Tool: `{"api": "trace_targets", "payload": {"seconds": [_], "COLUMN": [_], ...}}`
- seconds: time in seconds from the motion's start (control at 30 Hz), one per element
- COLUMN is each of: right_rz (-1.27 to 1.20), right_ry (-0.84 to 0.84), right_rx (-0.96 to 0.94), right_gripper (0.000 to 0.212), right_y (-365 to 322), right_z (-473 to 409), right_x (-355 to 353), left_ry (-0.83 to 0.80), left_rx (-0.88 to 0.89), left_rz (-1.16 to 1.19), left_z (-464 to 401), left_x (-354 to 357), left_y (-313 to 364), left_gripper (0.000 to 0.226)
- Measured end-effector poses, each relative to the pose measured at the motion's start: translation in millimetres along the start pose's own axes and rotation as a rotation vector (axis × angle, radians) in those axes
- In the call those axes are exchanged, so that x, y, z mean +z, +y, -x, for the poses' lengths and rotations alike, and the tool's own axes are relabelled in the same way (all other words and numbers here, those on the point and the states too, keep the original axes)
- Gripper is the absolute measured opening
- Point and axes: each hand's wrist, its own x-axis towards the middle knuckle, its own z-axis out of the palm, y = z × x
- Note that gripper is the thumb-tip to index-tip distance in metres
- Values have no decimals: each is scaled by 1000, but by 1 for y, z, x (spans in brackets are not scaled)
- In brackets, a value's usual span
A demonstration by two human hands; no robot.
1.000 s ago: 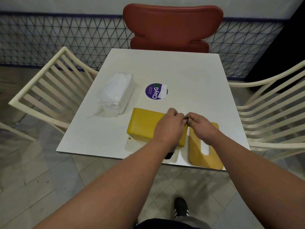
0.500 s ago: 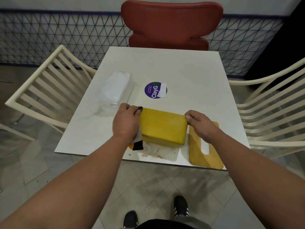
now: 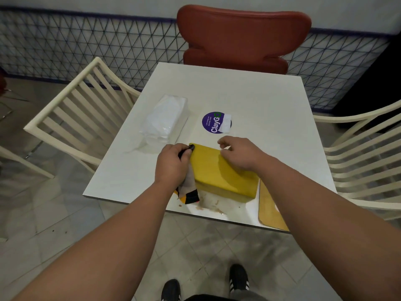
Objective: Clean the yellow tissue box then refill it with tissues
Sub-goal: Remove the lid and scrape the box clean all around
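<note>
At about ten o'clock on the white square desk (image 3: 249, 98), a clear plastic-wrapped pack of white tissues (image 3: 164, 121) is lying untouched, so refilling is not yet under way. The left hand (image 3: 173, 165) is gripping a grey, black and orange cleaning cloth (image 3: 188, 187) with curled fingers and is pressing it against the left end of the yellow rectangular tissue box (image 3: 221, 172), having swept there from the box's right end a second ago; judging by this, wiping is progressing side by side. The box is sitting at six o'clock near the desk's front edge, now angled. The right hand (image 3: 240, 153) has shifted from the box's right end onto its top, resting there with fingers loosely bent, steadying rather than clutching. At five o'clock the flat yellow slotted lid (image 3: 269, 211) is lying beside the box.
</note>
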Motion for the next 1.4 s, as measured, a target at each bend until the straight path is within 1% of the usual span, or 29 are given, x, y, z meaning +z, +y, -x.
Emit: {"api": "trace_targets", "payload": {"seconds": [0.07, 0.17, 0.3, 0.4, 0.47, 0.63, 0.73, 0.8, 0.93, 1.0, 1.13, 1.4], "right_rz": [62, 116, -21, -163, -278, -514, -567, -588, -631, -638, -652, -677], "right_ry": [-58, -85, -88, -43, -10, -6, -3, -2, 13, 37, 107, 169], "right_rx": [-17, -7, 51, 66, 63, -30, -41, -38, -36, -36, -42, -9], "right_gripper": [39, 38, 41, 29, 14, 20, 15, 17, 15, 15, 20, 24], "right_y": [-25, -44, -50, -53, -53, -55, -51, -47, -41, -37, -30, -2], "right_z": [-15, -27, -24, -18, -14, 2, 8, 11, 21, 26, 33, 44], "right_x": [15, 28, 22, 10, 0, -24, -29, -29, -33, -35, -35, -21], "left_ry": [-16, -34, -26, 8, 38, 110, 111, 113, 213, 233, 217, 186], "left_rx": [-4, -25, -107, -110, -85, 68, 133, 154, 113, 67, 13, -66], "left_rz": [10, 23, 35, 95, 151, 180, 156, 144, 249, 255, 266, 273], "left_z": [-1, -2, 0, 4, 8, 19, 25, 28, 31, 29, 29, 36], "left_x": [-1, -5, -14, -23, -31, -40, -38, -37, -46, -53, -58, -59], "left_y": [-1, -9, -21, -10, 4, 40, 51, 53, 50, 48, 47, 39], "left_gripper": [24, 21, 18, 17, 16, 16, 16, 17, 17, 17, 16, 16]}}
